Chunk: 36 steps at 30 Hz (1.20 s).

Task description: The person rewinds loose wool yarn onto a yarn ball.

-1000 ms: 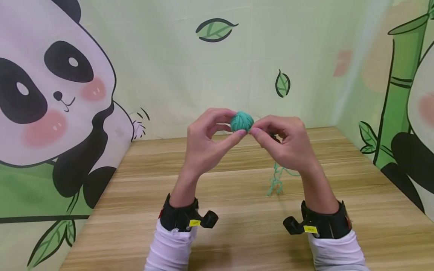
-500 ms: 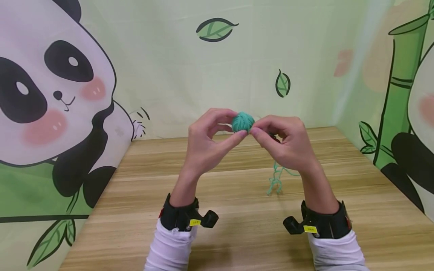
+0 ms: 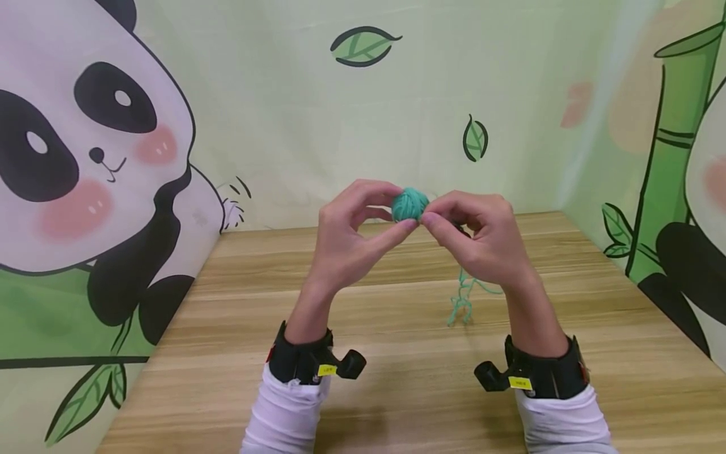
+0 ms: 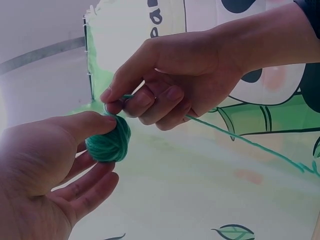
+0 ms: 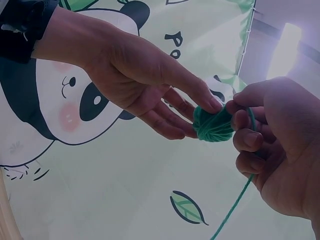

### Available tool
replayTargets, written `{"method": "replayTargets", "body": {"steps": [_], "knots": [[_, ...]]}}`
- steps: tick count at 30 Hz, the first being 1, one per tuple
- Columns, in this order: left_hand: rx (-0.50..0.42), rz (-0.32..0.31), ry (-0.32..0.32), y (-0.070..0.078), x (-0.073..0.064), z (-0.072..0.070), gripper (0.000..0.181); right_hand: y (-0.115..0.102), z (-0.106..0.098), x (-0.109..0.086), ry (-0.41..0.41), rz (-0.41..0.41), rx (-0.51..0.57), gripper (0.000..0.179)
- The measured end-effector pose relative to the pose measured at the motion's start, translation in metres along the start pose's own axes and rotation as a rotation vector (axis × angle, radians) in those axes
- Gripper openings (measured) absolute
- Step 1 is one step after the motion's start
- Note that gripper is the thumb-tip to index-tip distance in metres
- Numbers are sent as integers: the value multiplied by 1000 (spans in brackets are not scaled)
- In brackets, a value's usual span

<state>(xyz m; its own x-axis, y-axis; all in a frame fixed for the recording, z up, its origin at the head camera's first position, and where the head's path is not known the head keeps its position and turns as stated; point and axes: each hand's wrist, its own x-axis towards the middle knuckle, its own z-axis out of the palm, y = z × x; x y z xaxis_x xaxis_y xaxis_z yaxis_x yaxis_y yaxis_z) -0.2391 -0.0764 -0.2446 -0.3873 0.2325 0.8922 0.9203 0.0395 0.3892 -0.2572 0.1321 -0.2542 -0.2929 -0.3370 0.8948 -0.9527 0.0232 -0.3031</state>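
A small ball of teal yarn (image 3: 410, 205) is held above the table between the thumb and fingers of my left hand (image 3: 354, 236). Close against its right side, my right hand (image 3: 476, 233) pinches the yarn strand between thumb and forefinger. In the left wrist view the strand (image 4: 240, 138) comes out below the curled fingers of the right hand and runs off to the right. The right wrist view shows the wound ball (image 5: 214, 124) with the left thumb on top. A loose, kinked tail of yarn (image 3: 462, 302) shows below the right hand in the head view.
The wood-grain table (image 3: 397, 353) spreads under both hands. Behind it hangs a pale green cloth backdrop (image 3: 272, 113) printed with pandas, leaves and bamboo. Each wrist wears a black strap with a small camera (image 3: 351, 364) sticking inward.
The ball and the left fingers have shifted slightly to the right, and the ball's winding faces a little differently. Both hands keep the same hold. The head view has tilted slightly.
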Motion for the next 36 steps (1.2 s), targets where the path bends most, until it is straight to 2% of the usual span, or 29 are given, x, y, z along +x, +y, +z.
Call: {"method": "replayTargets", "body": {"steps": [6, 13, 21, 32, 34, 36], "knots": [[-16, -5, -10, 0, 0, 1, 38, 2, 0, 0, 48, -8, 41, 12], [-50, -6, -54, 1, 0, 1, 37, 1, -1, 1, 108, -26, 35, 39], [-112, 2, -109, 0, -1, 1, 36, 1, -1, 3, 136, -38, 44, 35], [-163, 29, -161, -1, 0, 1, 39, 1, -1, 4, 170, -46, 33, 39], [-178, 32, -166, -2, -1, 1, 38, 1, -1, 4, 171, -44, 28, 40], [-195, 33, -174, -10, -3, 1, 39, 2, -1, 3, 172, -43, 26, 40]]}}
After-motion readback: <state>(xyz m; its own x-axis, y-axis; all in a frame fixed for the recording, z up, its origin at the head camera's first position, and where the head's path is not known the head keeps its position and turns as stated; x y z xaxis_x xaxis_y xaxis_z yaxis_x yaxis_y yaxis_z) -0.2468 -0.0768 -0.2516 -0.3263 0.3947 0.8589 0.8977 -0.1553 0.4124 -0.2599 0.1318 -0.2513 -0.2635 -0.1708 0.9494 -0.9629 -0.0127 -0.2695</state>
